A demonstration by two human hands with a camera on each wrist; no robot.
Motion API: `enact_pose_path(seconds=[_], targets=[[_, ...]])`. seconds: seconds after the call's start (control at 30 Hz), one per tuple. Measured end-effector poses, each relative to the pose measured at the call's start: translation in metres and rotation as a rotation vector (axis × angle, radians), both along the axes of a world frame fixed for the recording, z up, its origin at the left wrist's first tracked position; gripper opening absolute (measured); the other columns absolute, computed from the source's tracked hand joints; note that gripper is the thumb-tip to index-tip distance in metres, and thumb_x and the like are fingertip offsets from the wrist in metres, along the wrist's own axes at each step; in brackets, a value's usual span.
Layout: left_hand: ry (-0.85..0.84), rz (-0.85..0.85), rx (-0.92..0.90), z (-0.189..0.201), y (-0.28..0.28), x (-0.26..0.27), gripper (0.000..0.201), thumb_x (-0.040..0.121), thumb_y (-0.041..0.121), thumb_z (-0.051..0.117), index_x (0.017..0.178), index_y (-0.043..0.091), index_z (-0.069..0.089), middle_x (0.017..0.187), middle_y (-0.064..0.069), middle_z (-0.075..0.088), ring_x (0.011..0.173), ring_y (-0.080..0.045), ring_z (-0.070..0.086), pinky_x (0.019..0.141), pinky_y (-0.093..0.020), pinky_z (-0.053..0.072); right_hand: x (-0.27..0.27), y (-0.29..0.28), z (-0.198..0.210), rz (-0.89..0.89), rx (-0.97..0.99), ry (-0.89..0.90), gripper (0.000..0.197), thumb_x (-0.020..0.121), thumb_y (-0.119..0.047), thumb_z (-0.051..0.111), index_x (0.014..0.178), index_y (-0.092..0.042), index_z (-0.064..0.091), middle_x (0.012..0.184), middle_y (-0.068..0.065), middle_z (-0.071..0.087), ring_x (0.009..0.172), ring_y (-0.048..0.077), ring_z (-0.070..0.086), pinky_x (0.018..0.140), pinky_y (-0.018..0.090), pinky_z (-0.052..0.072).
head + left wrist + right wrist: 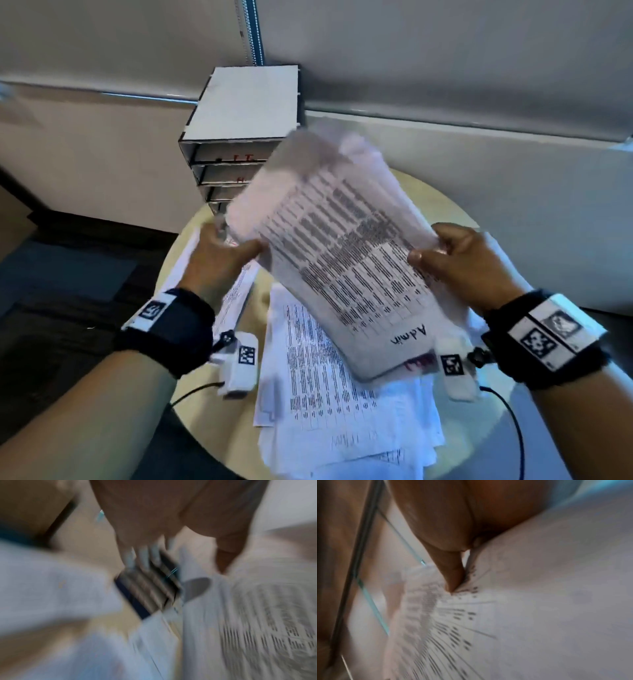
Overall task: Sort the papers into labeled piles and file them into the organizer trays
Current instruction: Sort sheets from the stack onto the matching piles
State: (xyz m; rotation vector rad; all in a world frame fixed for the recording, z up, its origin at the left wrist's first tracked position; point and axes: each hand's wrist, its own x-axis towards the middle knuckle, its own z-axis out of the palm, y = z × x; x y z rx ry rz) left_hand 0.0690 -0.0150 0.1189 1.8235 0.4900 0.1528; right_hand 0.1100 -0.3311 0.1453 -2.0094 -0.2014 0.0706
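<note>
Two hands hold one sheaf of papers (346, 253) up over the round bench (442, 205), tilted and motion-blurred; its near sheet reads "Admin" in handwriting. The left hand (219, 260) pinches the sheaf's left edge with its thumb on top, and the right hand (462, 260) grips the right edge the same way. Below them, loose printed sheets (342, 394) lie scattered on the bench. Beyond the sheaf stands the white organizer (239, 137), its stacked trays bearing red labels, partly hidden.
</note>
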Motion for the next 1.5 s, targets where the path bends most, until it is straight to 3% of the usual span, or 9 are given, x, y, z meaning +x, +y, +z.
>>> enact_pose_path(seconds=[0.07,0.17,0.23,0.3,0.47,0.67,0.9,1.2,1.5], targets=[[0.043,-0.178,-0.423,-0.009,-0.017,-0.006,0.049,0.060,0.043,0.083,0.087,0.008,0.062,0.081,-0.010,0.058,0.076,-0.020,0.055,0.078,-0.038,0.045,0.000,0.003,-0.004,-0.042,0.166,-0.013,0.024,0.072,-0.015,0.077,0.071,-0.001,0.057,0.065,0.005,0.056,0.060,0.012,0.049,0.058,0.027,0.039],[-0.182,-0.203,-0.324,0.006,-0.050,-0.007,0.048,0.076,0.030,0.084,0.055,0.000,0.053,0.059,0.010,0.051,0.053,-0.015,0.047,0.058,-0.027,0.045,-0.008,0.020,-0.011,-0.109,0.293,-0.063,0.010,0.076,-0.007,0.077,0.077,-0.011,0.069,0.070,-0.002,0.070,0.063,0.010,0.061,0.060,0.026,0.052],[-0.318,-0.216,-0.230,0.022,-0.070,-0.009,0.034,0.090,0.007,0.069,0.073,-0.011,0.047,0.075,0.028,0.031,0.044,-0.006,0.039,0.055,-0.008,0.041,-0.015,0.029,-0.024,-0.206,0.364,-0.069,0.012,0.069,-0.020,0.081,0.079,-0.016,0.074,0.076,-0.004,0.076,0.072,0.013,0.069,0.071,0.032,0.058],[-0.373,-0.211,-0.116,0.022,-0.078,-0.013,0.031,0.092,0.004,0.067,0.064,-0.003,0.053,0.058,0.018,0.067,0.051,0.005,0.054,0.060,-0.003,0.042,-0.023,0.034,-0.035,-0.310,0.380,-0.099,0.016,0.068,-0.027,0.084,0.077,-0.018,0.075,0.077,-0.006,0.076,0.077,0.013,0.070,0.074,0.035,0.058],[-0.264,-0.164,-0.183,-0.023,-0.066,-0.027,0.023,0.083,0.004,0.075,0.076,0.023,0.065,0.065,0.020,0.068,0.064,0.002,0.065,0.064,-0.019,0.052,-0.046,0.031,-0.064,-0.251,0.291,-0.064,0.016,0.072,-0.011,0.084,0.079,-0.022,0.074,0.072,-0.020,0.073,0.070,-0.002,0.070,0.064,0.020,0.054],[-0.056,-0.130,-0.341,-0.061,-0.058,-0.042,0.055,0.073,0.014,0.083,0.124,0.012,0.063,0.114,-0.002,0.074,0.108,-0.022,0.070,0.099,-0.053,0.051,-0.056,0.024,-0.097,-0.236,0.246,0.088,0.039,0.056,-0.037,0.084,0.084,-0.011,0.075,0.079,0.009,0.076,0.075,0.021,0.071,0.074,0.042,0.059],[-0.145,-0.160,-0.351,-0.051,-0.062,-0.031,0.044,0.073,0.010,0.079,0.115,0.015,0.066,0.109,-0.004,0.075,0.102,-0.024,0.071,0.091,-0.046,0.056,-0.048,0.040,-0.082,-0.230,0.394,-0.041,0.025,0.069,-0.001,0.085,0.079,-0.021,0.074,0.078,-0.006,0.076,0.071,0.008,0.069,0.071,0.022,0.056],[-0.041,-0.179,-0.365,-0.072,-0.065,-0.031,0.043,0.072,0.010,0.075,0.113,0.020,0.068,0.110,-0.006,0.075,0.105,-0.028,0.070,0.097,-0.059,0.050,-0.051,0.044,-0.095,-0.277,0.332,0.094,0.023,0.070,-0.006,0.086,0.090,-0.008,0.074,0.084,0.013,0.076,0.073,0.025,0.072,0.075,0.049,0.060],[-0.017,-0.178,-0.372,-0.082,-0.062,-0.021,0.047,0.077,0.008,0.077,0.122,0.013,0.063,0.111,-0.002,0.075,0.105,-0.021,0.070,0.096,-0.049,0.054,-0.037,0.043,-0.092,-0.306,0.431,0.100,0.022,0.073,0.001,0.082,0.082,-0.018,0.074,0.083,-0.001,0.077,0.077,0.018,0.073,0.079,0.039,0.060]])
